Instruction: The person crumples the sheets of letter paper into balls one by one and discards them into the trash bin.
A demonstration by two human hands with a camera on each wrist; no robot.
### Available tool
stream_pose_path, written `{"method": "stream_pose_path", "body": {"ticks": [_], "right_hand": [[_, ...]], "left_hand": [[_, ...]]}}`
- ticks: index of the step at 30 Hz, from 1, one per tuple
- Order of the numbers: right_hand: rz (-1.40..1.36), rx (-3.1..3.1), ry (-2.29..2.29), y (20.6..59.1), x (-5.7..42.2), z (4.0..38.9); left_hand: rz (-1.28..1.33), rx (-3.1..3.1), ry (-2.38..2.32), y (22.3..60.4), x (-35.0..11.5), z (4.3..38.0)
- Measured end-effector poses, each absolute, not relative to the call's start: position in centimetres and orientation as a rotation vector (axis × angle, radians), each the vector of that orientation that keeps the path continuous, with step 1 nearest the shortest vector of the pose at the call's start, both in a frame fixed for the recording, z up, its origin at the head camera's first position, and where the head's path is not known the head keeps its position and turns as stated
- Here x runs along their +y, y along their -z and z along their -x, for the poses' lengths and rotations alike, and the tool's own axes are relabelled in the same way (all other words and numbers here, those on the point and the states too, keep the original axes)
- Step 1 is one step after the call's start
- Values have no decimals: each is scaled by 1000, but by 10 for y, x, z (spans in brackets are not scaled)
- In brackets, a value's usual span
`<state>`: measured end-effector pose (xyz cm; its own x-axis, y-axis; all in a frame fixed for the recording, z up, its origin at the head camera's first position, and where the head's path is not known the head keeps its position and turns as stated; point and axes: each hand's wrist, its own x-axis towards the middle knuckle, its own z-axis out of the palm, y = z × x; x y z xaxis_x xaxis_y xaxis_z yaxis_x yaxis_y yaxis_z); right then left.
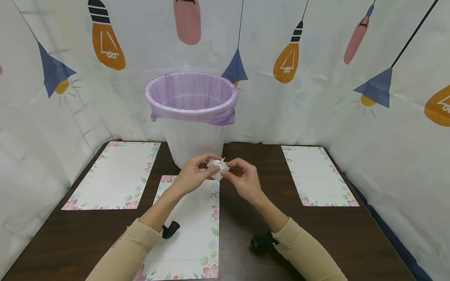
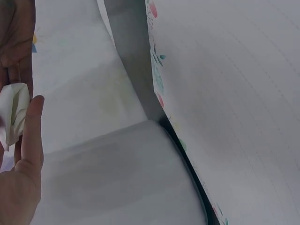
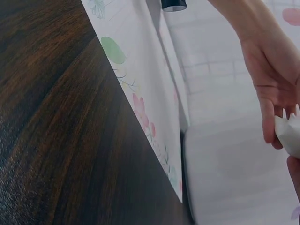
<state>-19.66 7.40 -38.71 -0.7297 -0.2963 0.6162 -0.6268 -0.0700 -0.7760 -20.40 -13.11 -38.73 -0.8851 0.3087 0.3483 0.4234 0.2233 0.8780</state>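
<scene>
A small wad of crumpled white paper point(image 1: 218, 168) is held up between both hands, in front of the bin. My left hand point(image 1: 193, 173) pinches it from the left, thumb on the near side and fingers curled behind. From the other side my right hand point(image 1: 247, 180) pinches the wad's right edge between thumb and fingertips. In the left wrist view the folded paper wad point(image 2: 18, 112) shows at the left edge. The right wrist view catches the wad point(image 3: 289, 133) at its right edge, partly cut off.
A white bin point(image 1: 193, 136) with a purple liner point(image 1: 191, 113) stands at the back of the dark wooden table point(image 1: 253, 249). Flower-bordered sheets lie on it: one at left point(image 1: 112, 175), one under the left forearm point(image 1: 190, 234), one at right point(image 1: 318, 175). Printed cloth point(image 1: 316, 105) hangs behind.
</scene>
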Motion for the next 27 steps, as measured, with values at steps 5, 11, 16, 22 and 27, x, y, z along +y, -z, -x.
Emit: {"method": "stream_pose_path", "body": {"ticks": [5, 11, 16, 22, 27], "right_hand": [[-1032, -1943, -1858, 385, 74, 196], [-1028, -1944, -1856, 391, 73, 201], [-945, -1952, -1880, 407, 71, 211], [-930, -1925, -1958, 412, 70, 211], [-908, -1906, -1907, 411, 68, 213]], "left_hand": [[778, -2341, 1738, 390, -131, 204], [729, -2306, 1743, 393, -129, 202], [637, -2304, 1662, 397, -127, 203], [586, -2248, 1671, 381, -117, 193], [528, -2174, 1722, 367, -111, 182]]}}
